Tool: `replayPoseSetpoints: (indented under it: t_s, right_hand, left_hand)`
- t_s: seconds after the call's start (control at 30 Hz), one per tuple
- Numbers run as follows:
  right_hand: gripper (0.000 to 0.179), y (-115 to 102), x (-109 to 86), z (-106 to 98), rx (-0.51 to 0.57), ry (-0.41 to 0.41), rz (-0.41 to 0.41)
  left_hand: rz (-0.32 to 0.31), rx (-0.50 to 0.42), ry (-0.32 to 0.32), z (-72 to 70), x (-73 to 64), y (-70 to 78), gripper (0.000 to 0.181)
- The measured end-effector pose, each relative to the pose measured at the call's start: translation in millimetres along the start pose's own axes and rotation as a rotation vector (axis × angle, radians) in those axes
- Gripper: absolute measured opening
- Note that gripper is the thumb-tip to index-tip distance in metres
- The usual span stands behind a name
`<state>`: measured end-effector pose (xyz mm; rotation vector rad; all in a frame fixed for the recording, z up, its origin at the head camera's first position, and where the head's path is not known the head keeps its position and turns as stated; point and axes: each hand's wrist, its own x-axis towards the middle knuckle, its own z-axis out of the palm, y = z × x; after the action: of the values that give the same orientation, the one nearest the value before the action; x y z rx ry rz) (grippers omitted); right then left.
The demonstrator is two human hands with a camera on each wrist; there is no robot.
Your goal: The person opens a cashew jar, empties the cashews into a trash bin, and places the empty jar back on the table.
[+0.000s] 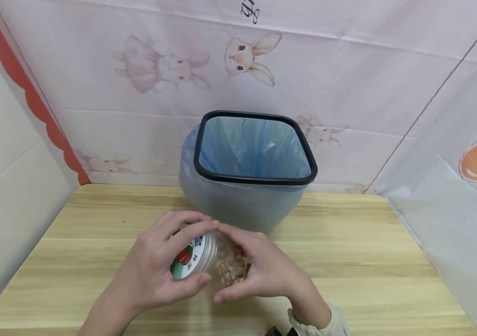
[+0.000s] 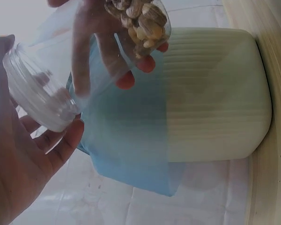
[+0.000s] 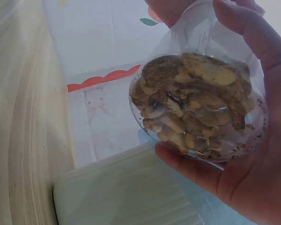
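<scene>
Between the left hand (image 1: 160, 261) and the right hand (image 1: 268, 266), holds a tilted clear plastic jar (image 1: 221, 261) of brown dried bits (image 3: 196, 103). Curls the left round the picture lid (image 1: 190, 256); grips the jar's body with the right. Just beyond both hands, faces a bag-lined bin (image 1: 255, 179). Seems to be working the lid. Probably calls next for holding the jar tight and twisting.

The hands (image 2: 16, 161) hold a clear jar (image 2: 93, 52) near a pale bin (image 2: 218, 96).
</scene>
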<state>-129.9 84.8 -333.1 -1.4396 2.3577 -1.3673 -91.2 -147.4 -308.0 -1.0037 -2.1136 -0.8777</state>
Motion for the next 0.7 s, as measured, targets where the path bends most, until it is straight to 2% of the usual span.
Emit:
replayPoseSetpoints:
  t_s: [0.07, 0.13, 0.23, 0.33, 0.43, 0.57, 0.7]
  right_hand:
    - [0.106, 1.5, -1.5, -0.5, 0.025, -0.026, -0.009]
    - [0.104, 2.8, -2.2, -1.7, 0.047, -0.058, -0.023]
    - [0.098, 4.3, -2.5, -3.7, 0.107, -0.111, -0.049]
    - [0.094, 4.1, -2.5, -4.8, 0.15, -0.138, -0.056]
    - [0.093, 4.1, -2.8, -4.3, 0.165, -0.14, -0.055]
    - [0.095, 4.6, -2.0, -1.9, 0.132, -0.106, -0.076]
    - [0.1, 3.2, 0.5, 1.3, 0.08, -0.059, -0.087]
  left_hand:
    - [0.015, -0.019, -0.026, -1.1, -0.4, 0.6, 0.055]
    - [0.064, -0.048, -0.038, -1.5, 0.3, 1.5, 0.056]
    - [0.14, -0.099, -0.034, -0.9, 2.4, 3.8, 0.053]
    - [0.19, -0.13, -0.012, 0.2, 3.9, 4.9, 0.051]
    - [0.199, -0.135, 0.0, 0.5, 4.1, 4.0, 0.049]
    - [0.191, -0.12, 0.011, 1.0, 3.2, 1.1, 0.049]
    - [0.155, -0.091, 0.018, 0.4, 0.7, -1.3, 0.048]
